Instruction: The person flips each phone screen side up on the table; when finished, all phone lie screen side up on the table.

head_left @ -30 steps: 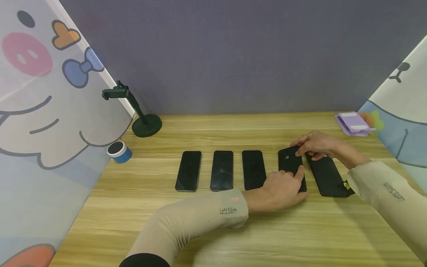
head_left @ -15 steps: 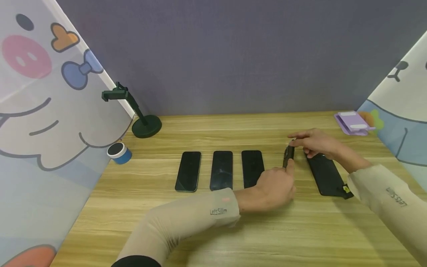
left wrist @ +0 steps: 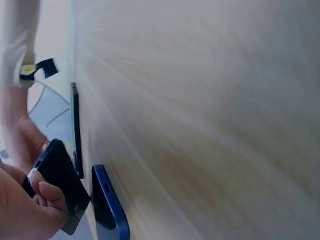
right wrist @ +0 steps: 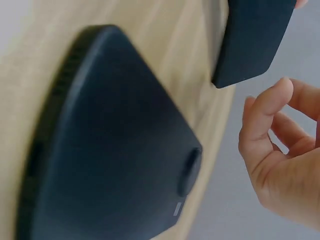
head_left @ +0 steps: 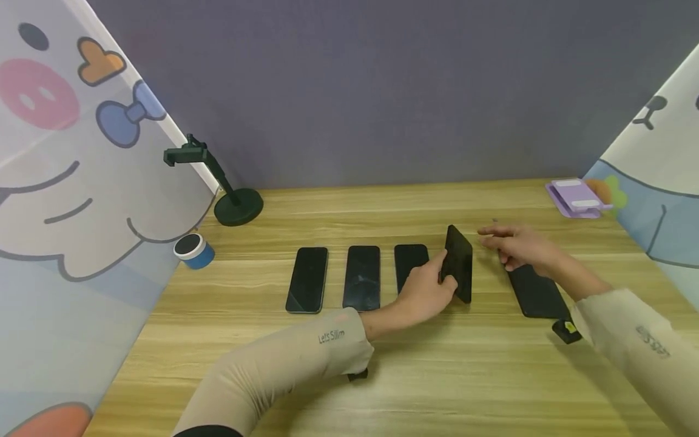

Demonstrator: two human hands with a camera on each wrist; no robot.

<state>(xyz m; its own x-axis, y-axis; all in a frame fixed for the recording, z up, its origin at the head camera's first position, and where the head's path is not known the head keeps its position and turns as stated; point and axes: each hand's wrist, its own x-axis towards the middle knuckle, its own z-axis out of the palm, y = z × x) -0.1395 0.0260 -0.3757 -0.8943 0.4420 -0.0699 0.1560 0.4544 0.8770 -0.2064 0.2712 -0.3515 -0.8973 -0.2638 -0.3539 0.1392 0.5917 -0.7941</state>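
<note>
My left hand [head_left: 426, 294] grips a black phone [head_left: 460, 262] by its edge. That phone stands steeply tilted, close over the table [head_left: 415, 382], its dark flat face towards the right. In the left wrist view, thumb and fingers close round the phone's end. My right hand [head_left: 521, 247] hovers just right of it with fingers loosely bent and holding nothing; the right wrist view shows a gap between its fingertips and the phone. Below the right hand another black phone [head_left: 537, 295] lies flat. Left of the held phone, three dark phones lie in a row, the nearest one [head_left: 409, 262] partly behind my left hand.
At the back left stands a dark green phone stand [head_left: 238, 207], with a blue jar [head_left: 199, 255] in front of it. A purple folding stand [head_left: 576, 197] sits at the back right. Printed panels flank the table, and a grey wall [head_left: 349, 91] rises behind.
The phone has been raised from lying flat to a steep tilt and moved left in my left hand. My right fingertips, earlier on its top edge, have come away from it.
</note>
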